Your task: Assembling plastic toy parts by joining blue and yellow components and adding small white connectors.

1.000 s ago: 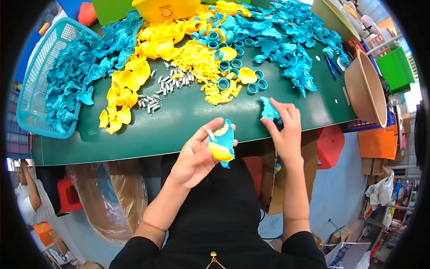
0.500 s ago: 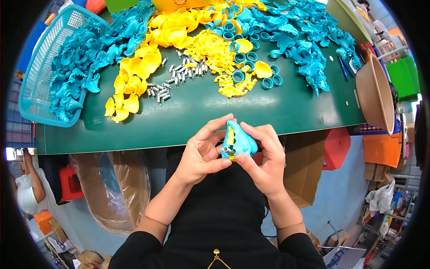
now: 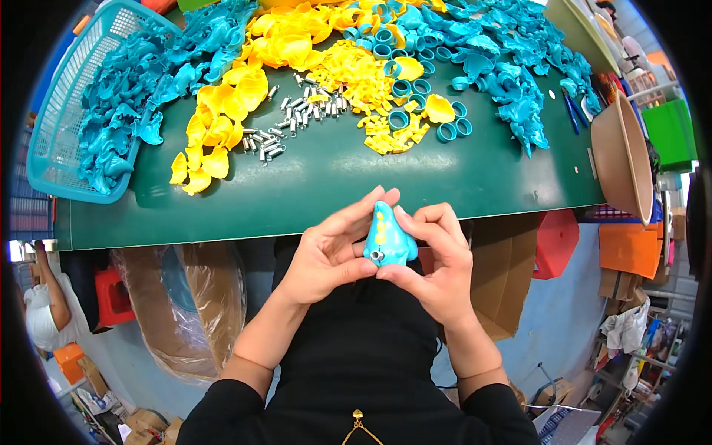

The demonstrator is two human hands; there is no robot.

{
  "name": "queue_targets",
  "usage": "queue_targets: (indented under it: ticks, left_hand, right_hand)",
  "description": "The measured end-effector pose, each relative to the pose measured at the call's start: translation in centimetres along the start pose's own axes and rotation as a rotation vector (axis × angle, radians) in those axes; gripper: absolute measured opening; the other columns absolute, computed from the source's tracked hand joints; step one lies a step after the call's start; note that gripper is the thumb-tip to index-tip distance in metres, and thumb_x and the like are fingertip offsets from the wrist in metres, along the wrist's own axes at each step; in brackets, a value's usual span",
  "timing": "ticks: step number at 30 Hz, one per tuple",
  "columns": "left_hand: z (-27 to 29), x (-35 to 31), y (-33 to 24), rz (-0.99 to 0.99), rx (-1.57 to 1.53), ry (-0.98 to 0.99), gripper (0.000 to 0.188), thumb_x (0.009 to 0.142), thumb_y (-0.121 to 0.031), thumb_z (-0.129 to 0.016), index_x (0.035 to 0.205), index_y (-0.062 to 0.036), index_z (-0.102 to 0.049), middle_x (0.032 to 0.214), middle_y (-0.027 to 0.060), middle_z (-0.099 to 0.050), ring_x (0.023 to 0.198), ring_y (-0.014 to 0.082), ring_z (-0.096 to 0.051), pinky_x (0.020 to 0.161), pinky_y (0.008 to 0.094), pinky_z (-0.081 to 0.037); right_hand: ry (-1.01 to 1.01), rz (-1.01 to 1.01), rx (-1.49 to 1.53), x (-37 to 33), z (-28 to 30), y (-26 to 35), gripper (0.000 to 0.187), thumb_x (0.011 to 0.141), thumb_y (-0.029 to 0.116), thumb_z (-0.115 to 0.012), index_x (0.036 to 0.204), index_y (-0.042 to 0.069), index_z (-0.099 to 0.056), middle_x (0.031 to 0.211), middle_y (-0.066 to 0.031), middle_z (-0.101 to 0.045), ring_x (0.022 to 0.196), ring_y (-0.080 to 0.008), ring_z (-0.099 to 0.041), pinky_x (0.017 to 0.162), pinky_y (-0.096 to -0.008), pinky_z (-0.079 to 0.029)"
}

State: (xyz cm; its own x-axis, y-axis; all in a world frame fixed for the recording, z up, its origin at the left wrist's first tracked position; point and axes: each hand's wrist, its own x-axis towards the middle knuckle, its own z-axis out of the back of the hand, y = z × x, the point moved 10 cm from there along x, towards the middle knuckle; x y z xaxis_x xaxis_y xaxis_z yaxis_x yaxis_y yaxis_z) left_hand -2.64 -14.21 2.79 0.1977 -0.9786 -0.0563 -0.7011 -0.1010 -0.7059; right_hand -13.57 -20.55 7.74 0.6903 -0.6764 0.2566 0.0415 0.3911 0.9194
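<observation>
A blue plastic toy figure [image 3: 391, 239] with a row of yellow bumps sits between my two hands, just off the table's front edge. A small metal spring end shows in a hole low on its front. My left hand [image 3: 337, 248] holds it from the left, thumb against its lower side and fingers behind. My right hand [image 3: 439, 259] grips its right side, with the thumb at the bottom and the index finger near the top. Beyond my hands, metal springs [image 3: 300, 111], small yellow parts [image 3: 348, 78] and blue rings [image 3: 398, 119] lie on the green table [image 3: 297, 189].
A blue basket [image 3: 46, 159] of blue shell pieces stands at the left. Yellow shells [image 3: 215, 159] lie beside it, with more blue shells [image 3: 519, 111] at the right. A beige tub [image 3: 621, 159] is at the right edge. Cardboard boxes [image 3: 504, 282] stand below the table edge.
The dark gap along the row of yellow bumps on the toy has closed as my hands press its halves together. The toy has turned slightly, and the spring end now shows in its hole.
</observation>
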Motion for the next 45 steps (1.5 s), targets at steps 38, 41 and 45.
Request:
queue_targets:
  ticks: [38,41,45]
  left_hand:
    - [0.8,1.8,-5.0,-0.564,0.911,-0.132,0.027,0.081,-0.002,-0.079,0.106,-0.0012,-0.069,0.114,0.0093,-0.059,0.098,0.0226,-0.067,0.089,0.0344,-0.053]
    - [2.5,1.5,-4.3,-0.4,0.746,-0.149,0.033,0.078,-0.003,-0.082,0.108,-0.0018,-0.069,0.117,0.0085,-0.053,0.103,0.0217,-0.064,0.088,0.0352,-0.054]
    - [2.0,1.1,-5.4,-0.544,0.489,-0.185,0.039,0.092,-0.022,-0.07,0.126,-0.004,-0.06,0.124,0.0077,-0.041,0.115,0.0233,-0.054,0.101,0.0411,-0.047]
  right_hand:
    - [0.029,-0.084,0.629,4.2,-1.9,-4.3,0.025,0.09,-0.002,-0.067,0.115,-0.004,-0.065,0.125,-0.0188,-0.062,0.123,-0.0273,-0.058,0.102,-0.0385,-0.049]
    - [0.159,-0.141,0.436,3.4,-3.0,-3.6,0.052,0.083,-0.002,-0.074,0.131,0.0,-0.054,0.14,-0.0145,-0.052,0.126,-0.0254,-0.055,0.107,-0.0392,-0.045]
    - [-0.045,-0.066,0.375,4.4,2.0,-3.5,0.056,0.083,-0.001,-0.074,0.135,0.002,-0.051,0.129,-0.01,-0.057,0.117,-0.02,-0.058,0.101,-0.0371,-0.048]
